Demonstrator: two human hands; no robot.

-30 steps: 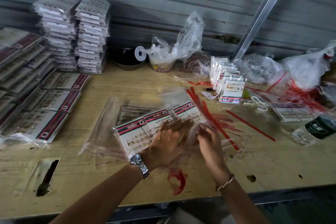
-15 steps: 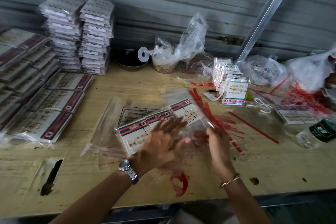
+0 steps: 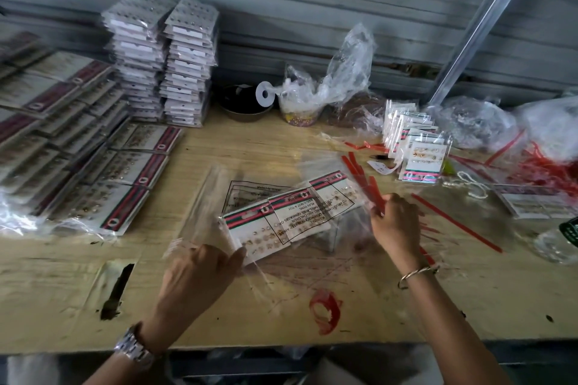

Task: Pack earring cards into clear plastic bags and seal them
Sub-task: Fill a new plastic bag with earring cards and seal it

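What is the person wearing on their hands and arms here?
No gloves and no sleeves are in view. A silver metal-link wristwatch sits on the wrist of the left hand; a thin metal bangle circles the wrist of the right hand.

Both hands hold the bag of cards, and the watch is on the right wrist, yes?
No: the watch is on the left wrist, as the head view shows. The left hand and right hand do hold the bag of cards.
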